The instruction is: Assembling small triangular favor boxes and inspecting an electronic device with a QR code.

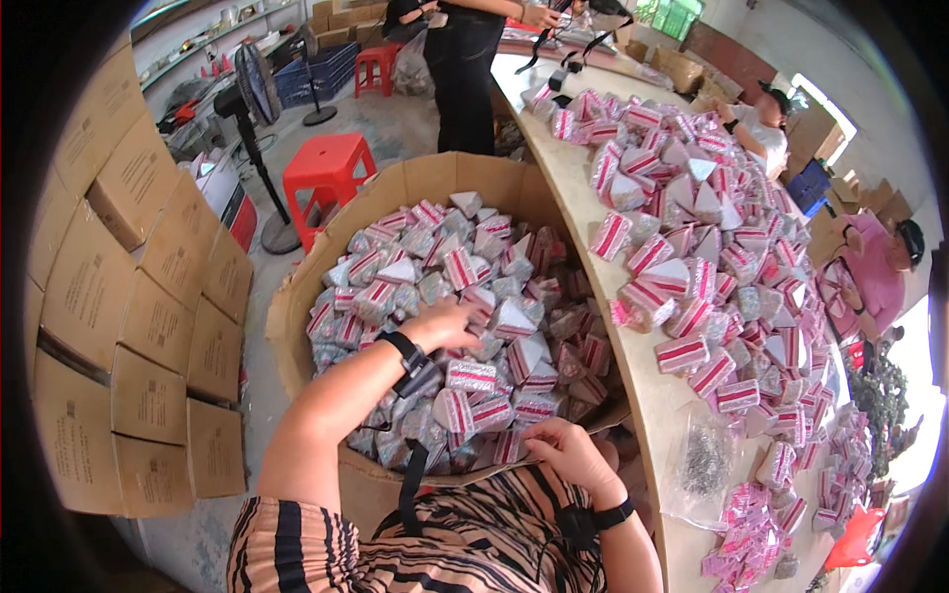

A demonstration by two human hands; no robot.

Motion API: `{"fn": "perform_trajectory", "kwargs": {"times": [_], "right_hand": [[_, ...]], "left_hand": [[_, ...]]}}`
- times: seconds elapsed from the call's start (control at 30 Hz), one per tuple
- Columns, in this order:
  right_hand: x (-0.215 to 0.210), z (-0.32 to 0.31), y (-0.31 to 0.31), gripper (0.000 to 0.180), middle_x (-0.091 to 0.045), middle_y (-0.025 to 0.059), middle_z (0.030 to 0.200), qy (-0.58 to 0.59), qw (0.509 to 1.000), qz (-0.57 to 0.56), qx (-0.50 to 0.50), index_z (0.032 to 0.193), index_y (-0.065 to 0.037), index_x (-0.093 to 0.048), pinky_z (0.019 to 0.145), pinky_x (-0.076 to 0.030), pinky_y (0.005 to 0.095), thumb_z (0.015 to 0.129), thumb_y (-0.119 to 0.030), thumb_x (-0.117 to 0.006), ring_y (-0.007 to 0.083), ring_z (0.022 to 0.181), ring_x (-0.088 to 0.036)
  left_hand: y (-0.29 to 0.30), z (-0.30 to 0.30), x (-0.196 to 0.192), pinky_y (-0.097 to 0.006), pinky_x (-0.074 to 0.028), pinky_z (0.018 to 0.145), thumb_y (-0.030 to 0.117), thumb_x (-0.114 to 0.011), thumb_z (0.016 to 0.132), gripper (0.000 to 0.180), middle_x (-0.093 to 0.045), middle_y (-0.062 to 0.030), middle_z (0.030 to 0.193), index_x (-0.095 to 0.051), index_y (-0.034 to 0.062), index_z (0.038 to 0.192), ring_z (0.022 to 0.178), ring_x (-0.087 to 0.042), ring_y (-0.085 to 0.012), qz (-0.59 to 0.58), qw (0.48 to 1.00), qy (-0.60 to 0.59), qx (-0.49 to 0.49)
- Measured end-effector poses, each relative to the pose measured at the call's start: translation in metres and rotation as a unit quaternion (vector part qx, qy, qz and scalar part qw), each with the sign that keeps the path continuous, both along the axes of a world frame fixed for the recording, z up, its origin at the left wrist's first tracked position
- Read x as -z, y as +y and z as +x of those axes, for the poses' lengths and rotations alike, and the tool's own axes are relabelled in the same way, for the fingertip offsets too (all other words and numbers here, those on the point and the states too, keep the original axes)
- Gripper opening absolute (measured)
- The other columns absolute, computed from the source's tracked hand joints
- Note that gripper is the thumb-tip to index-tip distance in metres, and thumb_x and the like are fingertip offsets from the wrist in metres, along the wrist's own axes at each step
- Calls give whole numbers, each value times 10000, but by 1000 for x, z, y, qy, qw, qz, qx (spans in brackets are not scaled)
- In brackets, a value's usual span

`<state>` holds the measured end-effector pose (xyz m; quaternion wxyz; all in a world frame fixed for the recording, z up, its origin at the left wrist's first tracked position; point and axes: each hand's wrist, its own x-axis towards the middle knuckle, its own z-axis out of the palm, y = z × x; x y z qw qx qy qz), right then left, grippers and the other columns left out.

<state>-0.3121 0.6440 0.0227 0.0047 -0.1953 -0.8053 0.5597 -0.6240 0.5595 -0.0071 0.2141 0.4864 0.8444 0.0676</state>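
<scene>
A large open cardboard carton (371, 191) stands in front of me, heaped with wedge-shaped, film-wrapped packets (459, 267). They are grey and white with pink-red stripes. My left hand (445, 322) reaches over the middle of the heap. Its fingers are smeared by motion and partly hidden among the packets, so its grip is unclear. At the carton's near side, my right hand (576, 455) has thumb and fingers pressed together by the rim. What it pinches, if anything, I cannot make out. Both wrists wear black bands.
A long table (618, 287) on the right bears many similar packets (682, 351) and a clear bag (704, 465) of small pieces. Stacked cartons (158, 316) line the left. Red stools (326, 168) and a fan (252, 94) stand behind. Several other people (465, 79) are around the table.
</scene>
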Motion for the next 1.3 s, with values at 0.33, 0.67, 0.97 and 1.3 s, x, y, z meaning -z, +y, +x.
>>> {"fn": "perform_trajectory", "kwargs": {"times": [0.33, 0.67, 0.97, 1.3], "right_hand": [[-9, 0, 9, 220, -667, 107, 896, -16, 999, 17, 28, 1017, 0, -680, 706, -510, 288, 852, -144, -670, 166, 753, -627], [-1, -1, 7, 223, -673, 84, 851, -14, 1000, -4, 21, 1032, -15, -691, 685, -497, 271, 864, -162, -674, 125, 719, -596], [-15, 3, 6, 221, -647, 52, 874, -2, 999, 30, 37, 1031, -11, -680, 680, -481, 250, 861, -153, -687, 112, 762, -584], [-73, -5, 41, 928, -385, 158, 1359, 170, 968, -17, 185, 1476, -125, -228, 823, -533, 327, 737, -59, -785, 243, 1154, -518]], "left_hand": [[59, -110, -128, -407, -389, 1053, 437, -756, 755, 944, -437, -280, 1387, -286, 2, 1449, 1270, -458, -387, 250, 956, -83, -127], [103, -120, -170, -408, -369, 1077, 452, -770, 730, 1049, -375, -279, 1435, -190, 9, 1482, 1320, -408, -369, 286, 943, -57, -158], [143, -98, -147, -431, -478, 842, 488, -819, 687, 1212, -465, -276, 1335, -51, 49, 1516, 1114, -538, -316, 370, 877, -246, -184], [181, -70, -167, -530, -374, 1016, 522, -809, 690, 1258, -192, -300, 1500, 27, 70, 1514, 1376, -293, -350, 417, 843, -320, -119]]}}
